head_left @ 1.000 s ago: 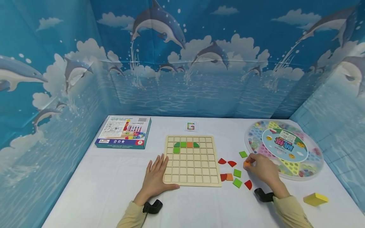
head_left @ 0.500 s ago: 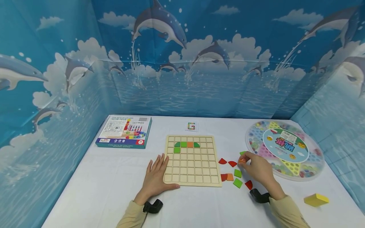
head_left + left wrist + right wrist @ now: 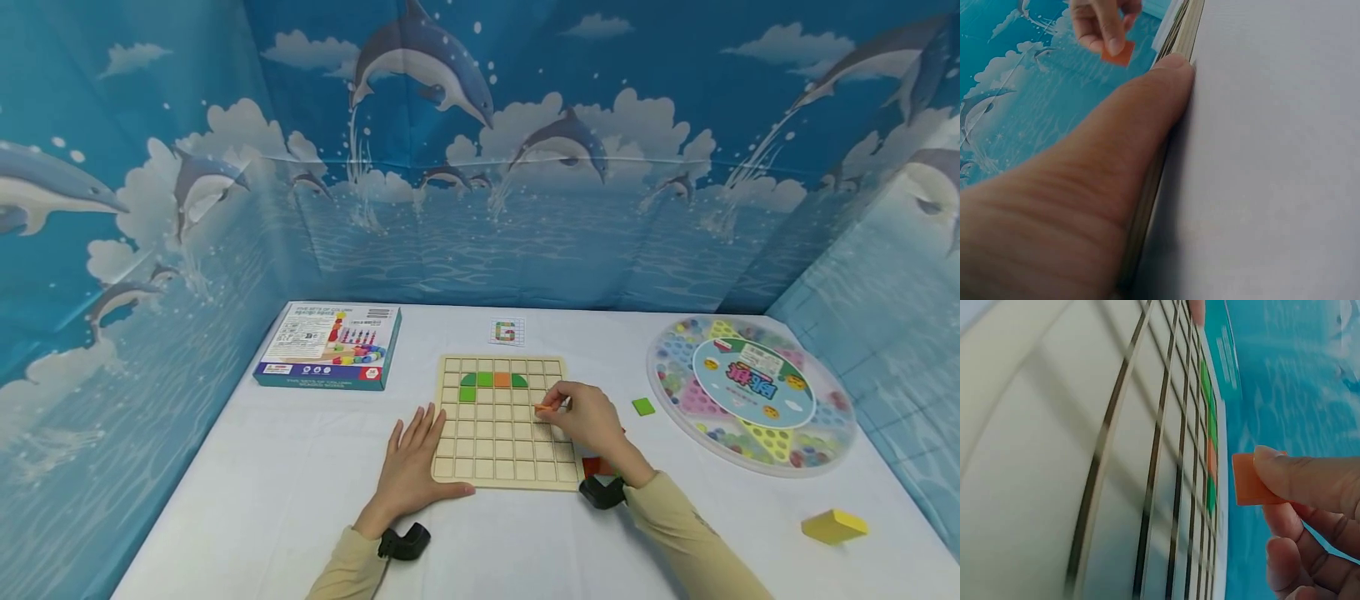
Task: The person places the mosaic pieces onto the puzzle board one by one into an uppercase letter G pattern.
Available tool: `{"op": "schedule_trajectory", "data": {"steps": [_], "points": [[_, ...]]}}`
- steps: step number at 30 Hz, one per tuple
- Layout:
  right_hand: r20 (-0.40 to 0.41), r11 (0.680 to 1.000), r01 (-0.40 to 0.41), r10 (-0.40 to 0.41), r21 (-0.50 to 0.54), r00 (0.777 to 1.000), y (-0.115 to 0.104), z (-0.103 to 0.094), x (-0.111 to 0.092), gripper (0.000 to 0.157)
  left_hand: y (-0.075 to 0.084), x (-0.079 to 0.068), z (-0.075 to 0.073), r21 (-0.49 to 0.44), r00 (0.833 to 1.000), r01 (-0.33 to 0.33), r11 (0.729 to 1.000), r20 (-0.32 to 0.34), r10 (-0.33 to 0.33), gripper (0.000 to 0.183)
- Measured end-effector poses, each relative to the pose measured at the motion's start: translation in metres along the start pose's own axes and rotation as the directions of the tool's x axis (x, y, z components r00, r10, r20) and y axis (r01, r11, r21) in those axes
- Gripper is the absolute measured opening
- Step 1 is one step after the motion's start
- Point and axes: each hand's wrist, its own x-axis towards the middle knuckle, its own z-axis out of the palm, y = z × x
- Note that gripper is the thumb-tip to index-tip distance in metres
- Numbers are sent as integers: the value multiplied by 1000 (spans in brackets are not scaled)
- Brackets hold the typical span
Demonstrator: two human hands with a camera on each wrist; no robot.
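A wooden grid board point(image 3: 498, 454) lies on the white table. In its upper rows sit two green square tiles point(image 3: 468, 393), an orange square tile point(image 3: 502, 380) and two green quarter-round pieces point(image 3: 519, 381). My left hand point(image 3: 408, 475) rests along the board's lower left corner, fingers spread and straight; the left wrist view has its thumb point(image 3: 1141, 100) against the board's edge. Over the right part of the board, my right hand point(image 3: 588, 421) pinches another orange square tile point(image 3: 1246, 481) between thumb and fingers.
A green tile point(image 3: 642, 407) lies right of the board; a red piece point(image 3: 592, 467) shows beside my right wrist. Behind the board is a small pattern card point(image 3: 508, 332). A game box point(image 3: 330, 346) stands back left, a round marble game board point(image 3: 750, 392) right, a yellow block point(image 3: 834, 527) front right.
My right hand has carried the orange tile leftward from beside the round game board to over the grid board. Its forearm now covers most of the loose pieces. My left hand has stayed put.
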Motion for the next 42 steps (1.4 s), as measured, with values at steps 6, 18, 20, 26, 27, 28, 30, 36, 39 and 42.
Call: {"op": "schedule_trajectory", "data": {"steps": [6,18,20,26,27,28,30,36,39,42], "points": [[68,999,3,-6,39,998,-27,28,19,10,1,0,-2,4,1000,3,1000,8,-3,118],[139,996,87,-91,30,986,-57,65,42,6,2,0,-1,13,1000,-11,1000,-11,11,116],[147,995,94,-96,23,984,-59,68,44,6,3,0,-1,8,1000,-8,1000,-9,8,117],[140,994,110,-112,19,984,-59,73,45,5,1,0,0,17,1000,-8,1000,-11,9,117],[142,994,109,-111,20,984,-58,73,46,4,1,0,0,19,1000,-9,1000,-11,9,117],[144,994,111,-113,20,983,-58,73,45,4,1,0,0,20,1000,-9,1000,-12,9,117],[151,994,109,-112,25,982,-58,74,45,4,1,-1,0,17,1000,-9,1000,-13,10,117],[157,995,100,-102,21,982,-58,74,46,4,-1,-1,1,18,1000,-11,1000,-17,12,117],[159,995,100,-100,12,982,-58,75,47,4,-1,-1,1,20,1000,-13,1000,-19,14,117],[164,995,95,-94,1,982,-58,75,48,5,-1,-1,1,20,1000,-13,1000,-19,13,117]]}}
